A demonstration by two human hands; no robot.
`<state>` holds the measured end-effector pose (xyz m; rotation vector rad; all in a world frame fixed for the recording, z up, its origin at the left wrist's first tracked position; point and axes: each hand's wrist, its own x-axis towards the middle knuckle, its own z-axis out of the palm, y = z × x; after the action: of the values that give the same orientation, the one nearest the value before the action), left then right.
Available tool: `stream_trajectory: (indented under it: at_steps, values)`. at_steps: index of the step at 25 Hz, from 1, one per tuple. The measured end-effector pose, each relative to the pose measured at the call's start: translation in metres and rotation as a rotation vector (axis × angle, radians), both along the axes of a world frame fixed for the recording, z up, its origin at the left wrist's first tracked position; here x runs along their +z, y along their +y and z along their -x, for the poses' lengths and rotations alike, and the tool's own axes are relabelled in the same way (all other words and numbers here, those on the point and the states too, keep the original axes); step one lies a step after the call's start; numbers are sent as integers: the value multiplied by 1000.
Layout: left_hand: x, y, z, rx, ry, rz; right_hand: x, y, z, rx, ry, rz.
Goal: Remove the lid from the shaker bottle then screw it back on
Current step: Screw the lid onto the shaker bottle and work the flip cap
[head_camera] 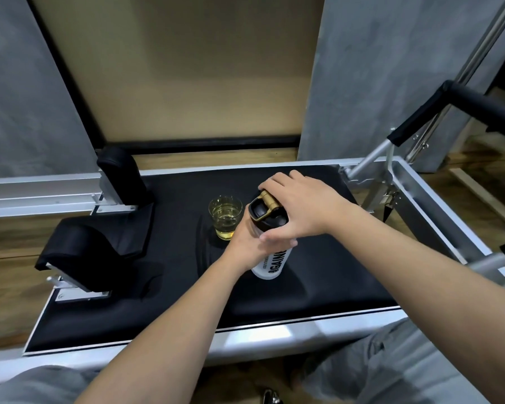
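We see glass (225,217) w/ yellow liquid mid-frame; left hand (247,243) grips shaker bottle (271,262), right hand (298,205) grips lid (264,212); bench (318,281) bare lower right

Right hand (301,205) atop lid (267,212), left hand (247,246) around shaker bottle (273,262).

Both forearms (169,330) are bare with no sleeves showing, and grey trousers (391,371) cover the legs.

Shaker bottle (270,262): black block letters run up its white side, partly readable as "GAIN", rest covered by hand. Smaller line of print beside it, too small to read. No other text.
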<state>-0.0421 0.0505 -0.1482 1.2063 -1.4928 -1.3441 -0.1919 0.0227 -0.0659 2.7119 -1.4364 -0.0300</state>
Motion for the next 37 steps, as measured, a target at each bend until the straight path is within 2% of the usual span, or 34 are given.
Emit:
stream_trajectory:
  at_steps: [5,7,9,10,12,16,21,25,28,37]
  values:
    - [-25,6,-6,94,-19,14,-6,7,-12,-118,-21,55]
    - [-31,5,-6,119,31,-25,-7,8,-15,-131,-10,54]
    - [-31,-2,-1,132,198,-130,-7,9,-15,-145,-9,44]
    - [-28,-5,3,134,335,-248,-6,9,-15,-153,-16,44]
    - [-27,-12,8,154,477,-410,-6,9,-14,-165,-29,42]
    - [-26,-13,11,185,673,-535,-7,9,-16,-183,-53,31]
    - [-24,-9,13,136,660,-468,-9,10,-19,-205,-78,29]
    - [-18,-7,15,192,860,-555,-8,10,-21,-244,-103,27]
    - [-19,-7,16,203,900,-545,-10,11,-23,-258,-99,28]
    - [-25,-5,16,223,888,-479,-8,14,-27,-292,-132,12]
